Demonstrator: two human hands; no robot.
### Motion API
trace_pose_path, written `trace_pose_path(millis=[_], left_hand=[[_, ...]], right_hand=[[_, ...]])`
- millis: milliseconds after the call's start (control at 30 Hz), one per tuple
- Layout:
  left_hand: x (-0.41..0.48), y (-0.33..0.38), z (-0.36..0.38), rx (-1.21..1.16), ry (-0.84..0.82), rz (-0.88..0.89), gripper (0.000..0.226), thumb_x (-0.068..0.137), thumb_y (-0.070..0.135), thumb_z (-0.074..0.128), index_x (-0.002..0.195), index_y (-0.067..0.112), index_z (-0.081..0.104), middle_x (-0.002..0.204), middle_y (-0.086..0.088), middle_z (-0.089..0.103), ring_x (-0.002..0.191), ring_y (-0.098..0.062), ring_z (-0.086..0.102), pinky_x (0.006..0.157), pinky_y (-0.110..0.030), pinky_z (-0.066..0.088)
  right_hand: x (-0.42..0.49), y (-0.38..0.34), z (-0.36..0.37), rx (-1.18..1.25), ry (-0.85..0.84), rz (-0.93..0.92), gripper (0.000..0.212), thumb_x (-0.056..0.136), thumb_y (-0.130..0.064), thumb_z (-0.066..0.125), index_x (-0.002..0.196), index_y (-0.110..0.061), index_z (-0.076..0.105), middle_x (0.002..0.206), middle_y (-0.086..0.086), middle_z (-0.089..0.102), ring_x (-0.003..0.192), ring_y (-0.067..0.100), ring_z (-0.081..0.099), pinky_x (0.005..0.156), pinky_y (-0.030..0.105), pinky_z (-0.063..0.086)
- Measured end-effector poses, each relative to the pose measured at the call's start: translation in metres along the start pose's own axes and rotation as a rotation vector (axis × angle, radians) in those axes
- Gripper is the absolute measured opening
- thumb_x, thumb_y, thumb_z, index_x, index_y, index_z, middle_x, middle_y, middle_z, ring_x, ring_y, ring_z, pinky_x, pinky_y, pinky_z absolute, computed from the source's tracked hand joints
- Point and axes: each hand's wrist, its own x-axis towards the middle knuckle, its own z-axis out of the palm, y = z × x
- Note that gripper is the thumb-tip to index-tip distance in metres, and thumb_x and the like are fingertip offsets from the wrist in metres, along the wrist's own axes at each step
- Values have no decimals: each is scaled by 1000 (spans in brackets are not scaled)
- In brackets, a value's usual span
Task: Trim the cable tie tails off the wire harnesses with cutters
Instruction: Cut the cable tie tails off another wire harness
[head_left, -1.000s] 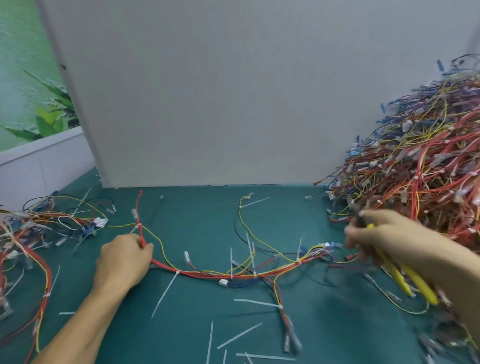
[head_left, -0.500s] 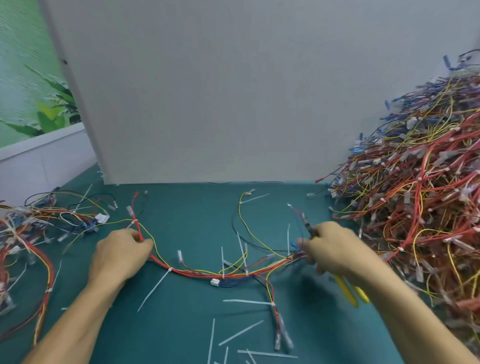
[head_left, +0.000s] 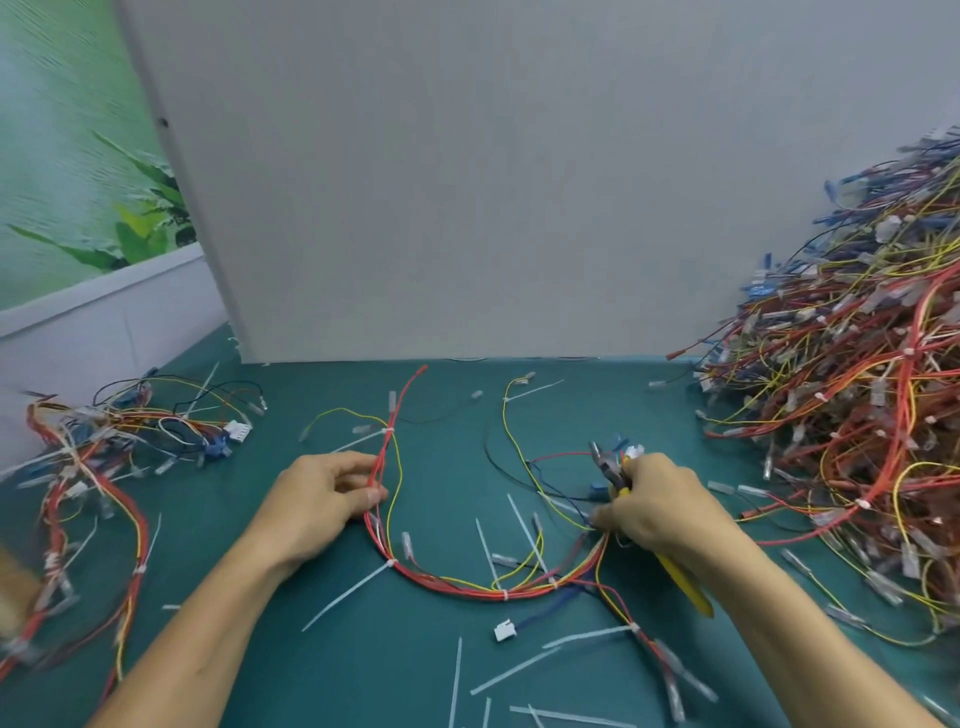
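Note:
A wire harness (head_left: 467, 584) of red and yellow wires lies in a U-shaped curve on the green mat (head_left: 447, 447). Several white cable tie tails stick out of it, one long tail (head_left: 348, 595) at its lower left. My left hand (head_left: 322, 499) pinches the harness's left red strand. My right hand (head_left: 660, 506) grips yellow-handled cutters (head_left: 675, 577), whose jaws point up near a white connector (head_left: 634, 451), and it rests on the harness's right end.
A large heap of harnesses (head_left: 852, 405) fills the right side. A smaller bundle of harnesses (head_left: 104, 457) lies at the left. Cut tie tails (head_left: 514, 670) litter the mat near me. A grey upright board (head_left: 519, 182) closes off the back.
My right hand has come away from the heap to the left with the cutters and now sits on the harness's right end. The harness has been pulled into a tighter curve.

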Motion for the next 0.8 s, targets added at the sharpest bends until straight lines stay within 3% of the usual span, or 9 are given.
trace_pose_path(millis=[300,400,533,667,800], left_hand=[[2,-3,1,-36,-13,-17,36,80,-6,69,85,29,69,78,7,75,75,-6,68,78,-19,52],[1,-2,1,-41,-14,-21,31,81,-6,69,85,25,70,78,4,75,75,-11,68,77,-23,51],[2,-3,1,-69,-22,-37,24,82,-7,67,88,16,71,79,-1,75,69,-10,68,67,-15,52],[3,-4,1,-55,-28,-37,22,82,-7,66,89,14,71,78,0,75,62,-4,67,62,-11,51],[2,-3,2,-56,-18,-47,23,82,-6,67,88,16,71,80,-2,76,66,-9,67,68,-21,51]], right_hand=[[3,7,-7,50,-48,-62,33,73,-42,74,86,-15,60,88,6,68,80,22,63,64,29,46],[3,11,-16,172,-106,-108,26,80,-35,70,79,-9,65,75,4,72,65,20,62,65,30,49],[-1,24,-52,275,-77,-112,28,88,-23,67,67,-5,63,57,5,63,48,17,50,52,26,40],[-11,24,-81,163,164,-152,28,84,-33,69,73,-7,63,68,8,66,62,24,60,59,30,45],[-23,-6,-56,170,275,-254,29,77,-41,75,74,-16,60,76,5,63,78,26,58,60,30,39]])
